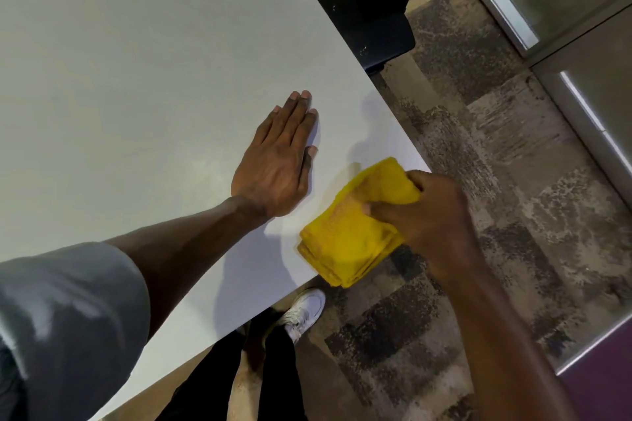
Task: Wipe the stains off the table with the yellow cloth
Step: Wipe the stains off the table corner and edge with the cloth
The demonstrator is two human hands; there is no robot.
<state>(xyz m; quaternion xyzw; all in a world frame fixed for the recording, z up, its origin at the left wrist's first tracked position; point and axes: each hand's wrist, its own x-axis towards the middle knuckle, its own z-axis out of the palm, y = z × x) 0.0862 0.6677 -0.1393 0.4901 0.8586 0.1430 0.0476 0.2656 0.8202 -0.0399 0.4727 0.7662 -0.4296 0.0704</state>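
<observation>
Both hands busy: your left hand (273, 161) lies flat, fingers together, on the white tabletop (136, 61); your right hand (434, 212) clamps the folded yellow cloth (349, 236) at the corner, so next sweep inward.

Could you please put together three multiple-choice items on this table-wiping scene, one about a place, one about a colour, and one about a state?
1. Where is the yellow cloth?
A. At the table's corner nearest the person
B. On the carpet
C. Under the left hand

2. What colour is the shoe seen below the table edge?
A. Black
B. White
C. Red

3. How is the left hand placed?
A. Closed in a fist
B. Gripping the cloth
C. Flat and open on the table

Answers:
1. A, since the folded cloth sits at the near corner, partly overhanging the edge, held by the right hand.
2. B, since the shoe on the floor is plainly white.
3. C, since its fingers lie stretched out, palm down on the bare tabletop, apart from the cloth.
</observation>
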